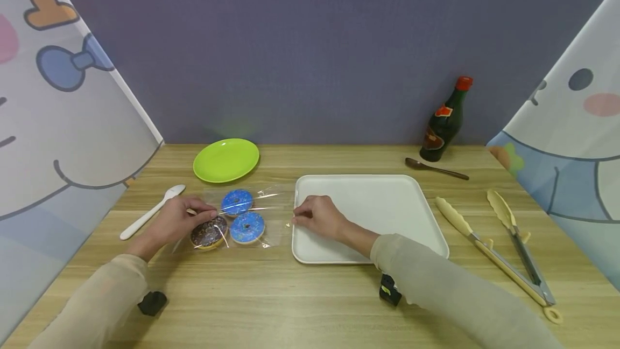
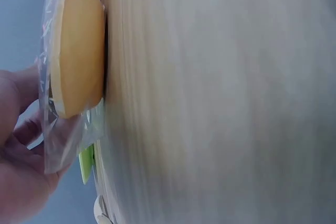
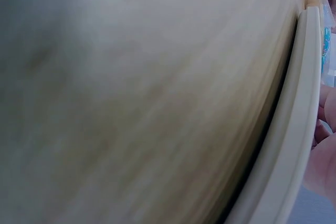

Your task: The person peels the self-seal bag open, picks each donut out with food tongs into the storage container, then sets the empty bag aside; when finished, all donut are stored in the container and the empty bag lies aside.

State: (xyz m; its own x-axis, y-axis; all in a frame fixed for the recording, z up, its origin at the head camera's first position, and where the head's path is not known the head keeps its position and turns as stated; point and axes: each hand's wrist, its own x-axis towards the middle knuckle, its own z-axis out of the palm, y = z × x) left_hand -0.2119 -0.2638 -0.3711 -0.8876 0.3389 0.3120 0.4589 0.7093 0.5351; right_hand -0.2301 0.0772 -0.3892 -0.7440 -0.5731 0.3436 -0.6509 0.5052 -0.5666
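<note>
A clear plastic bag (image 1: 276, 220) lies on the table left of the white tray (image 1: 382, 214). Inside it are a brown donut (image 1: 208, 232) and two blue donuts (image 1: 247, 228), one behind the other. My left hand (image 1: 176, 220) pinches the bag's film beside the brown donut; the left wrist view shows a donut's tan underside (image 2: 81, 53) through the film, close to the fingers. Over the tray's left rim, my right hand (image 1: 322, 217) pinches the bag's right edge between thumb and fingers. Only part of that hand shows in the right wrist view.
A green plate (image 1: 226, 160) stands behind the bag, and a white spoon (image 1: 152, 211) lies to the left. At the right are a dark bottle (image 1: 443, 123) with a red cap, a brown spoon (image 1: 436, 168) and yellow-tipped tongs (image 1: 513, 263) lying spread.
</note>
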